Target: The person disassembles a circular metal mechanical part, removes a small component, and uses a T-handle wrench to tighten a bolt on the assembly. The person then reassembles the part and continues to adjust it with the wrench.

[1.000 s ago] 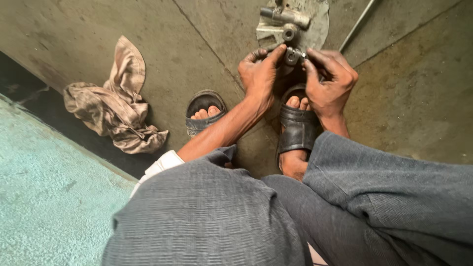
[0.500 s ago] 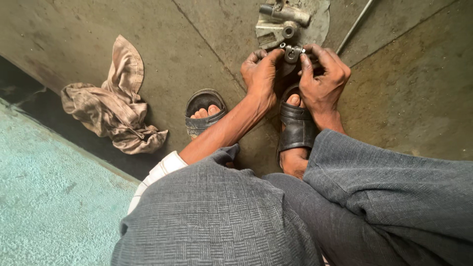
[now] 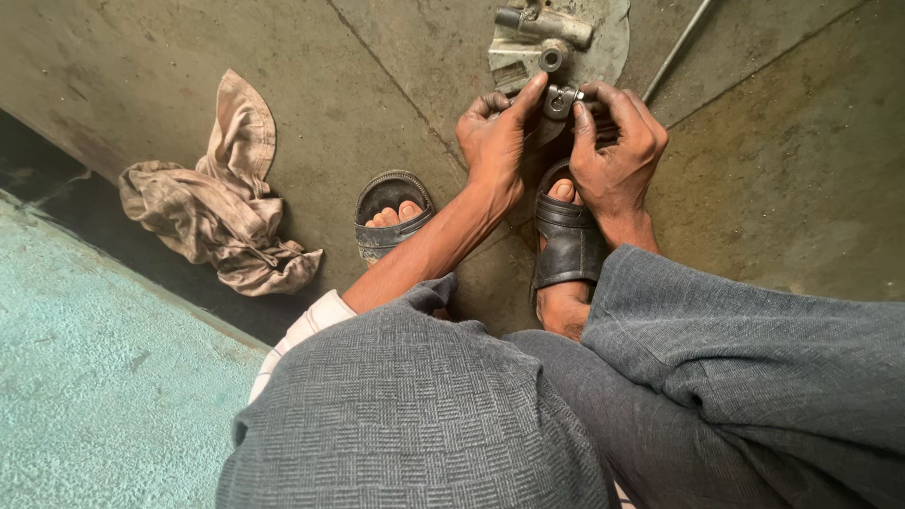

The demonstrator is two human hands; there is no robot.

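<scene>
A grey metal assembly (image 3: 556, 38) with a round plate and a bolted bracket lies on the concrete floor at the top of the view. Just below it, both hands pinch a small metal fitting (image 3: 562, 98). My left hand (image 3: 495, 141) presses it from the left with the thumb and forefinger. My right hand (image 3: 617, 151) grips it from the right, fingers curled around it. The hands hover over my right foot in a dark sandal (image 3: 566, 236).
A crumpled beige rag (image 3: 222, 203) lies on the floor at left. My left foot in a sandal (image 3: 391, 215) sits beside it. A thin metal rod (image 3: 679, 42) runs at the upper right. A teal surface (image 3: 85, 377) fills the lower left. Grey trousers cover the foreground.
The hands stay on the small fitting with only slight finger shifts; the right hand has closed tighter round it than a second ago.
</scene>
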